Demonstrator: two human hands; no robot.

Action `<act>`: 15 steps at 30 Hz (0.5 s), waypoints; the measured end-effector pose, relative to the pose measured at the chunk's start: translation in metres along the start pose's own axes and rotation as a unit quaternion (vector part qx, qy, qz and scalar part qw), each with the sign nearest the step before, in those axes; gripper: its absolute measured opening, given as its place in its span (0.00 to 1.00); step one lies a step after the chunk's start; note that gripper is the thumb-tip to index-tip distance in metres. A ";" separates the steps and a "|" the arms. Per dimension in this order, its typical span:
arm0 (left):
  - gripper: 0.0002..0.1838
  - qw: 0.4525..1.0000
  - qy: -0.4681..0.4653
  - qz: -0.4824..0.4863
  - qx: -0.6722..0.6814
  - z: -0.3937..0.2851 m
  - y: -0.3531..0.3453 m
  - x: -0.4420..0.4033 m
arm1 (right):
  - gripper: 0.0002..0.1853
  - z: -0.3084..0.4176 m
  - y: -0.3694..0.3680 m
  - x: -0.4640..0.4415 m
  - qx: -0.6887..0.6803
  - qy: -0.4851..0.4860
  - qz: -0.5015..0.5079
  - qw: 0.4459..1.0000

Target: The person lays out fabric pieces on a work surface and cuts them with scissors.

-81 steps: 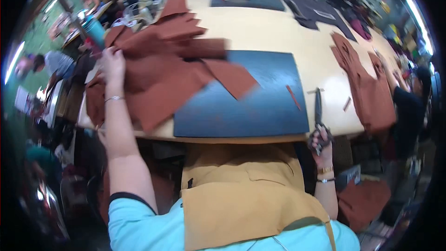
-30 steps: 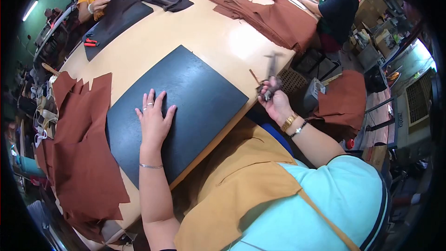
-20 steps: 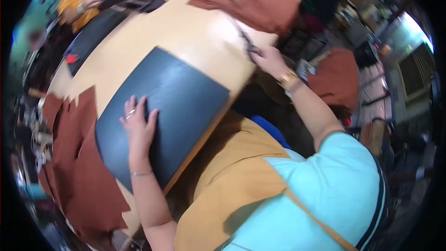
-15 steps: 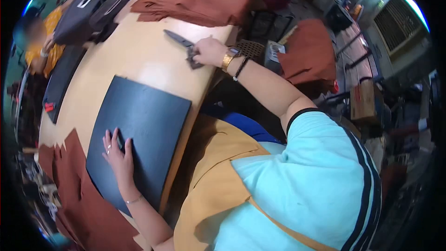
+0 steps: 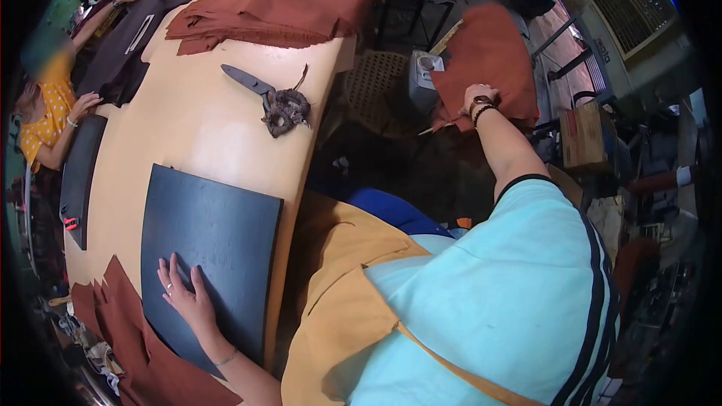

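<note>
Scissors (image 5: 269, 96) now lie at eleven o'clock; my right hand (image 5: 480, 96) meets brown cloth (image 5: 489, 53) at two, hold unclear; left hand (image 5: 189, 299) splays on board (image 5: 214, 222).

The pale wooden tabletop (image 5: 199, 128) carries a dark blue board (image 5: 214, 218), with scissors (image 5: 274, 104) beyond its top edge, a pile of reddish-brown cloth (image 5: 263, 7) farther past that, dark cloth (image 5: 120, 53) to its upper left, a black mat (image 5: 84, 169) off its left, and brown pieces (image 5: 143, 353) beside its lower left.
</note>
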State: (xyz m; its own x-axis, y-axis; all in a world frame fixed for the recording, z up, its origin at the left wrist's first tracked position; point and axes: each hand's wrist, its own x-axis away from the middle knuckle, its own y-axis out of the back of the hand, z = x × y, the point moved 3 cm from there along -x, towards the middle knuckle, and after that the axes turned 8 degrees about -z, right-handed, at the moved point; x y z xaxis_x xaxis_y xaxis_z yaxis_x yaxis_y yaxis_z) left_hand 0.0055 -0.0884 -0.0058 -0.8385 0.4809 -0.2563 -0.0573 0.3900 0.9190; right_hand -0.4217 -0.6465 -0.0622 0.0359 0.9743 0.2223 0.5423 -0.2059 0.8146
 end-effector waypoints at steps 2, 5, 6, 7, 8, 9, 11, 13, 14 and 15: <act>0.26 1.000 0.003 0.000 0.003 -0.001 0.001 0.000 | 0.33 -0.005 -0.019 -0.028 -0.052 0.010 0.040 0.998; 0.26 1.000 0.003 0.004 0.008 -0.004 0.004 0.000 | 0.30 -0.006 -0.022 -0.047 -0.106 0.002 0.052 0.993; 0.26 1.000 0.001 0.004 0.005 -0.003 0.003 0.001 | 0.30 -0.008 -0.006 -0.041 -0.122 0.015 0.053 0.991; 0.26 1.000 0.000 0.002 0.003 -0.003 0.004 0.001 | 0.30 -0.007 0.008 -0.038 -0.139 0.029 0.053 0.988; 0.26 1.000 0.002 0.003 0.001 -0.003 0.005 0.001 | 0.28 -0.008 0.003 -0.062 -0.242 -0.005 -0.017 0.970; 0.25 1.000 0.004 0.003 0.002 -0.007 0.006 0.002 | 0.27 -0.010 0.002 -0.080 -0.343 -0.024 -0.089 0.935; 0.25 1.000 0.008 0.004 0.008 -0.008 0.009 0.002 | 0.26 -0.011 0.007 -0.138 -0.596 -0.128 -0.190 0.770; 0.25 1.000 0.011 0.002 0.021 -0.008 0.010 0.002 | 0.19 0.002 0.061 -0.132 -0.758 -0.134 -0.280 0.573; 0.25 1.000 0.014 0.001 0.023 -0.008 0.011 0.002 | 0.16 0.013 0.092 -0.124 -0.820 -0.130 -0.316 0.459; 0.25 1.000 0.015 0.002 0.025 -0.007 0.011 0.002 | 0.20 0.028 0.141 -0.081 -0.873 -0.134 -0.327 0.336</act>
State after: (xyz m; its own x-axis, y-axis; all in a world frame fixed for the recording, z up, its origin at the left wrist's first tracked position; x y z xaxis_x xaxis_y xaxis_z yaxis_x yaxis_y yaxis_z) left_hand -0.0008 -0.0889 0.0065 -0.8549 0.4581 -0.2434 -0.0278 0.4282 0.9033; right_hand -0.3248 -0.7517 0.0193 0.5899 0.7881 -0.1761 -0.8028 0.5488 -0.2333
